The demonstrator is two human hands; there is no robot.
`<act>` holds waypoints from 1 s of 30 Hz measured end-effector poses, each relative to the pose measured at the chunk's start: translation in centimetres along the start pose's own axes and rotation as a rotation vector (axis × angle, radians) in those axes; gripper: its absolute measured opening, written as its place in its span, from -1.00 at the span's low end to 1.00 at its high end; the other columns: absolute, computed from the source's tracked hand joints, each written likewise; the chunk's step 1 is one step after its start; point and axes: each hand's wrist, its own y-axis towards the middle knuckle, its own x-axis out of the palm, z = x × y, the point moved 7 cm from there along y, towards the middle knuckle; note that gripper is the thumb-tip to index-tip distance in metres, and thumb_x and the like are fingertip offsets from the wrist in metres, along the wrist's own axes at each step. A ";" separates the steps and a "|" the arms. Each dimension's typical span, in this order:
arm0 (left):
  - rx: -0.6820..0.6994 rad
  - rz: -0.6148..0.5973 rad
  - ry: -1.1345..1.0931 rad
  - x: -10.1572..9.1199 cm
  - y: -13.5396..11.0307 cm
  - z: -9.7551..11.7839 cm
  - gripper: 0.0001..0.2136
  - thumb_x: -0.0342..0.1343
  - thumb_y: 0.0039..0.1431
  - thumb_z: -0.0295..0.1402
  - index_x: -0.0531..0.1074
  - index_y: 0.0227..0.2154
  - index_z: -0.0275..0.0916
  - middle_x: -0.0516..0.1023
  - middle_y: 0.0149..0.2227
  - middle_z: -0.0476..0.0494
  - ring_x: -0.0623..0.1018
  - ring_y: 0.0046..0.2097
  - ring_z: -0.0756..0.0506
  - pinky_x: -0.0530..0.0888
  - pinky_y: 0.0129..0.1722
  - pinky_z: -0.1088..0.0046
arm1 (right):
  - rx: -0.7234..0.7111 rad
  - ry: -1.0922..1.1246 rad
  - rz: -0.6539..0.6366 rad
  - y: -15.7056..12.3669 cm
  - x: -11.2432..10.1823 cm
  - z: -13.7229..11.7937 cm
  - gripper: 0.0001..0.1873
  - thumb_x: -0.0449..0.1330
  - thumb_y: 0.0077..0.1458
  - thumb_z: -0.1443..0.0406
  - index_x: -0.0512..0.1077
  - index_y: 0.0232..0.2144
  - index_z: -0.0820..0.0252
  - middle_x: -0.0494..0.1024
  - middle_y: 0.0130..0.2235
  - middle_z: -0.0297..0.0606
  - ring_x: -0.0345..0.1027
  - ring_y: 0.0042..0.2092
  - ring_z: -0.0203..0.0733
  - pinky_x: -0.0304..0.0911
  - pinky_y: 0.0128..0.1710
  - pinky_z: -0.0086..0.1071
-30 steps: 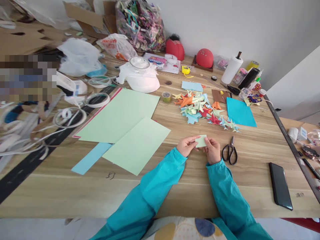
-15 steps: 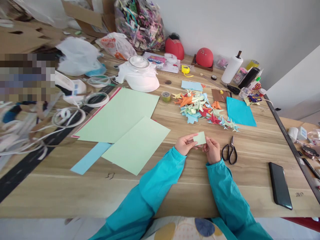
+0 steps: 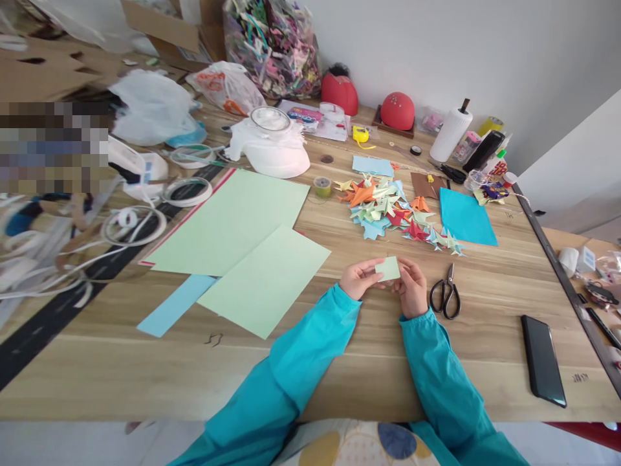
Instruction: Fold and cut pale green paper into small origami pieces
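A small pale green piece of paper (image 3: 387, 268) is held up between my two hands, above the wooden table. My left hand (image 3: 359, 278) pinches its left side between thumb and fingers. At the right edge, my right hand (image 3: 411, 285) grips the same paper with thumb and fingertips. Black-handled scissors (image 3: 446, 299) lie just right of my right hand, points facing away from me. Beyond my hands rests a heap of folded paper cranes (image 3: 383, 208) in green, blue, orange and red. Large pale green sheets (image 3: 272, 278) lie to the left, over a light blue paper strip (image 3: 174, 307).
A phone (image 3: 543, 359) lies at the right front. Behind the cranes are a bright blue square (image 3: 468, 217), a thread spool (image 3: 322, 187) and a yellow tape measure (image 3: 359, 134). Cables (image 3: 130, 226) and plastic bags (image 3: 152, 107) crowd the left, near another person, blurred out.
My right fingers have shifted slightly at the paper's right edge. The paper and my left hand stay in nearly the same place.
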 end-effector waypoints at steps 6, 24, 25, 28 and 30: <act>0.027 -0.003 0.069 0.1 0.0 0.3 -0.41 0.35 -0.32 -0.29 0.43 -0.13 -0.42 0.59 -0.31 -0.28 0.55 -0.47 -0.08 0.48 -0.53 0.44 | -0.006 0.021 -0.028 -0.2 0.0 0.0 -0.66 0.23 -0.11 0.28 0.42 -0.19 0.12 0.50 -0.37 -0.33 0.27 -0.56 -0.38 0.17 -0.63 -0.48; 0.082 -0.068 0.083 0.6 -0.3 0.4 -0.42 0.33 -0.24 -0.30 0.39 -0.07 -0.38 0.58 -0.25 -0.26 0.56 -0.38 -0.07 0.50 -0.43 0.45 | -0.049 -0.083 -0.120 -0.5 0.5 0.1 -0.93 0.21 -0.17 0.38 0.43 -0.50 0.18 0.43 -0.59 -0.41 0.26 -0.58 -0.37 0.15 -0.61 -0.49; 0.081 -0.058 0.086 0.5 -0.3 0.5 -0.44 0.33 -0.25 -0.29 0.41 -0.10 -0.38 0.58 -0.28 -0.24 0.56 -0.39 -0.07 0.50 -0.42 0.45 | -0.060 -0.080 -0.105 -0.5 0.5 0.0 -0.94 0.21 -0.17 0.38 0.42 -0.50 0.18 0.42 -0.59 -0.41 0.25 -0.58 -0.37 0.15 -0.61 -0.50; 0.071 0.002 0.138 0.2 -0.3 0.5 -0.50 0.34 -0.28 -0.25 0.47 -0.21 -0.39 0.58 -0.48 -0.14 0.55 -0.46 -0.06 0.51 -0.43 0.43 | -0.079 -0.074 -0.068 -0.5 0.4 -0.2 -0.92 0.22 -0.19 0.39 0.42 -0.51 0.19 0.41 -0.57 -0.42 0.25 -0.57 -0.38 0.14 -0.62 -0.50; 0.062 0.032 0.175 0.0 -0.3 0.5 -0.56 0.33 -0.29 -0.23 0.50 -0.28 -0.39 0.56 -0.57 -0.10 0.54 -0.49 -0.05 0.51 -0.43 0.43 | -0.086 -0.079 -0.053 -0.5 0.3 -0.4 -0.92 0.23 -0.20 0.38 0.42 -0.51 0.19 0.40 -0.56 -0.42 0.25 -0.57 -0.38 0.15 -0.62 -0.50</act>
